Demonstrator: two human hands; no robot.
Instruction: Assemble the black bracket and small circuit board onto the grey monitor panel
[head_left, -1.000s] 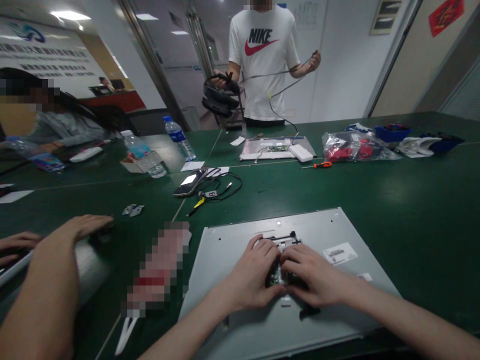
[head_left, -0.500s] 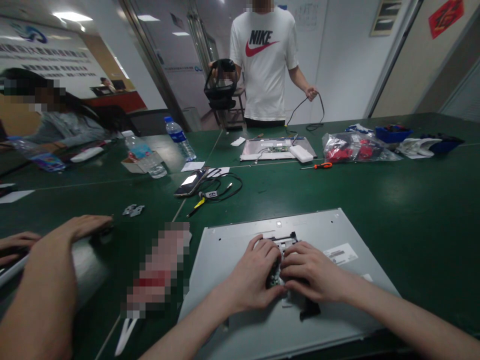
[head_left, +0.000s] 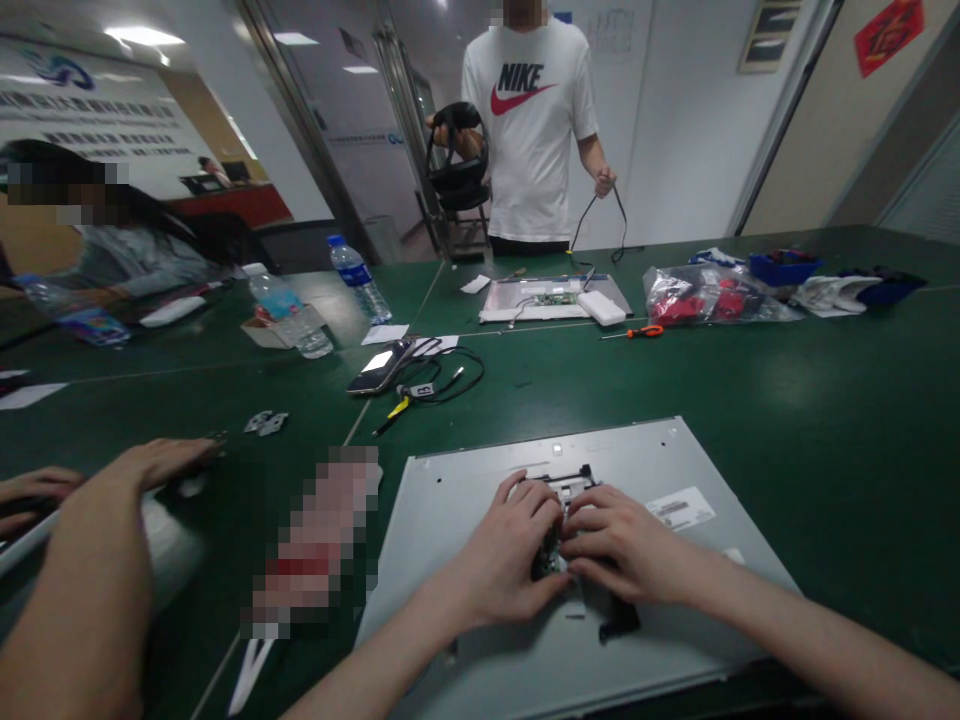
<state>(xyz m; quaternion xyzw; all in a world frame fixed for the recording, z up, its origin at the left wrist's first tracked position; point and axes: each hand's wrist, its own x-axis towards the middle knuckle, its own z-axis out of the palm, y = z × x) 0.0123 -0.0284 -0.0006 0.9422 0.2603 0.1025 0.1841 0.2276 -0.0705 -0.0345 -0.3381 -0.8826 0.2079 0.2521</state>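
Observation:
A large grey metal panel [head_left: 465, 490] lies flat on the table in front of me, with a white label [head_left: 682, 508] on its right part. Over its middle my left hand [head_left: 514, 555] curls around the left side of a small green circuit board [head_left: 550, 562]. My right hand [head_left: 630, 545] closes on the same board from the right, fingertips almost meeting those of the left. Most of the board is hidden by the fingers. Just beyond my fingers sits a black-and-white bracket [head_left: 574, 482]. A black strip [head_left: 621, 618] lies below my right hand.
Left of me, a co-worker's arm [head_left: 82, 560] reaches over the table. Beyond the panel are a phone [head_left: 381, 368], a coiled black cable [head_left: 469, 385], an orange screwdriver [head_left: 646, 331] and a water bottle [head_left: 360, 280]. A person opposite holds a black headset [head_left: 459, 170].
My hands stay almost in place on the board. The person opposite has moved the headset slightly right and the cable slightly left. The co-worker's hand on the left has shifted a little.

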